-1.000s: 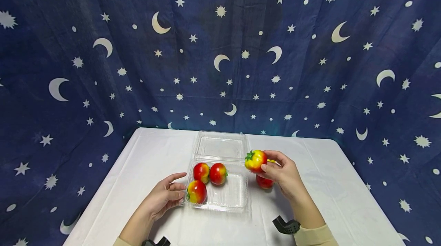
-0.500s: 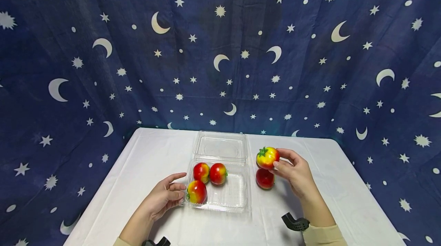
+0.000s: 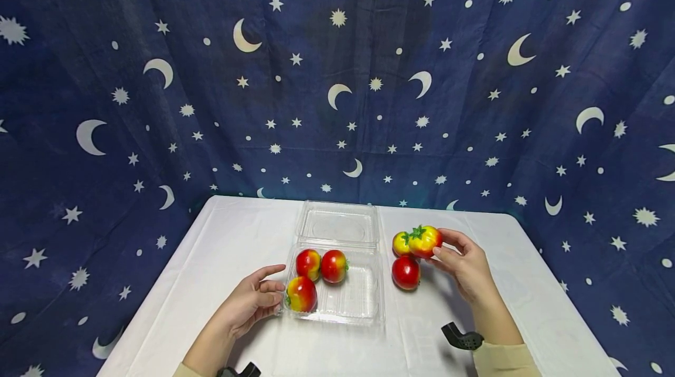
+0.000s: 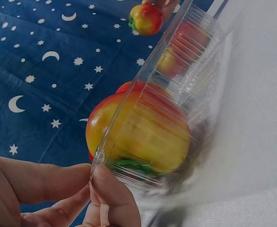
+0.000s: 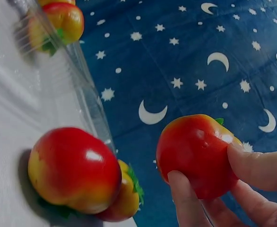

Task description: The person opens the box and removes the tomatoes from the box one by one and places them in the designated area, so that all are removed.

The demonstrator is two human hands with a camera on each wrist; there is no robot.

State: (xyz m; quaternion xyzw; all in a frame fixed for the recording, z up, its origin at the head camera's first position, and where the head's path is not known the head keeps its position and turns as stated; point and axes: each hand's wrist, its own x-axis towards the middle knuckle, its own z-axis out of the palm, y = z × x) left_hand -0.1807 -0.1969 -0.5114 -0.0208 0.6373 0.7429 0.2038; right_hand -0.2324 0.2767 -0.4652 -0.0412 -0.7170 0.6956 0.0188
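Observation:
My right hand [image 3: 469, 268] holds a red-and-yellow tomato [image 3: 426, 242] with a green calyx above the table, gripped between thumb and fingers in the right wrist view. Just beyond and below it, two more tomatoes rest on the cloth: a yellowish one [image 3: 400, 243], partly covered by the held one, and a red one [image 3: 406, 273]. To the left lies an open clear plastic clamshell box [image 3: 361, 295]. In its left half sit three tomatoes [image 3: 302, 294]. My left hand [image 3: 248, 306] pinches the box's left rim between thumb and finger, plain in the left wrist view.
The box's clear lid [image 3: 340, 224] lies folded back toward the far edge of the white-covered table [image 3: 242, 230]. A dark blue curtain [image 3: 295, 101] with moons and stars hangs behind and at both sides. Black wrist mounts [image 3: 462, 337] sit on both wrists.
My right hand has moved right with its tomato, from beside the box's right edge to past the two loose tomatoes, uncovering more of them. The left hand stays at the rim.

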